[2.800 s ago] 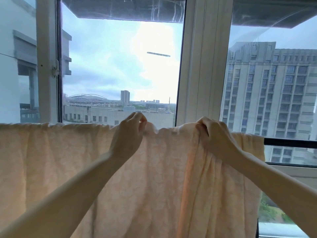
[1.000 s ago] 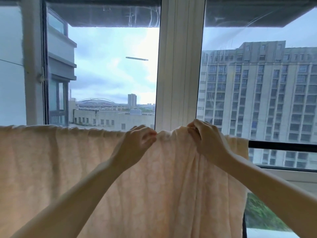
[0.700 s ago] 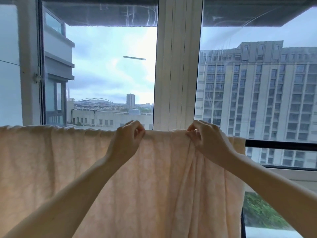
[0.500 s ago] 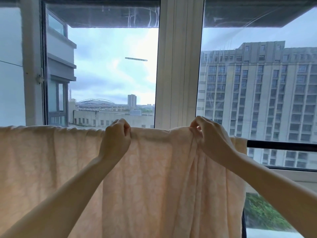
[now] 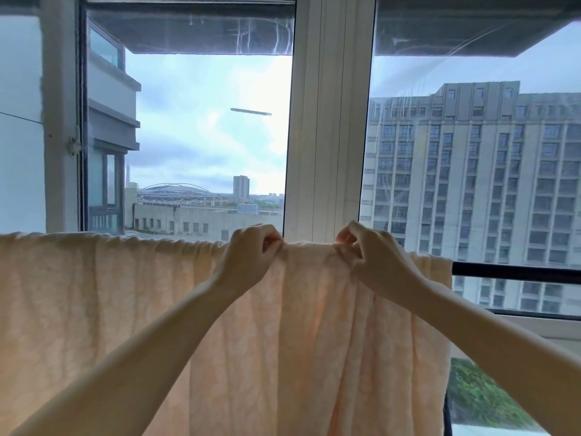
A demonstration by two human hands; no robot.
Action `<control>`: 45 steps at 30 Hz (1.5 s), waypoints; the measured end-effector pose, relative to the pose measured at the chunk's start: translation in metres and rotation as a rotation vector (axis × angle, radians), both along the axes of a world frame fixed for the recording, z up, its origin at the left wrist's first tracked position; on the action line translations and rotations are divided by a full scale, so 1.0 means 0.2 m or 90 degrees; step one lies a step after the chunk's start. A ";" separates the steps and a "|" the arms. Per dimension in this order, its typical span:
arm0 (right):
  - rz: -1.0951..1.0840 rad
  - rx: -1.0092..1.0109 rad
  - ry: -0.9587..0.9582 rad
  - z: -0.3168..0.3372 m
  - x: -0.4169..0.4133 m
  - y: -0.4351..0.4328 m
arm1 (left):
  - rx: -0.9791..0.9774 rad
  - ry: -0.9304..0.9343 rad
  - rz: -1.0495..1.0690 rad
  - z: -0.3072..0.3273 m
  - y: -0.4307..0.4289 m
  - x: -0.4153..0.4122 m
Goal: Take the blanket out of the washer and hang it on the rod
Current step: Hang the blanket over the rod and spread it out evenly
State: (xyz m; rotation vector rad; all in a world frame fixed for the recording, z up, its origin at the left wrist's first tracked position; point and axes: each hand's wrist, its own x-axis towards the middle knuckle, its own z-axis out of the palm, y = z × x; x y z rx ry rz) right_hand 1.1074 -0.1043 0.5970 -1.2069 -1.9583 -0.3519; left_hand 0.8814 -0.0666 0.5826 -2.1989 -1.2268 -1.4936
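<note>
Left hand [image 5: 251, 251] slid rightward; nearer right hand [image 5: 369, 258].

blanket [image 5: 298, 341] draped over rod [image 5: 515, 269], spread from far left past centre; bare rod runs on to the right | left hand [image 5: 251, 253] and right hand [image 5: 367, 256] side by side on blanket's top fold, centre | window frame [image 5: 327, 121] behind; tall building [image 5: 478, 184] beyond, right

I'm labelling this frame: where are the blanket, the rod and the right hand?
blanket [image 5: 94, 309], head view, hanging front panel left of the arms.
rod [image 5: 515, 272], head view, bare dark stretch right of the blanket.
right hand [image 5: 374, 261], head view, back of the hand.
</note>
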 end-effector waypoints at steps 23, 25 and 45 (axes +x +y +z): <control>-0.042 0.061 0.008 0.01 0.07 0.02 | -0.004 0.048 -0.101 -0.01 -0.02 0.14; -0.047 0.074 0.009 0.03 0.06 0.03 | -0.007 0.022 -0.092 0.01 -0.01 0.13; 0.010 -0.042 0.037 0.08 0.03 0.05 | -0.049 0.050 -0.083 0.02 -0.02 0.15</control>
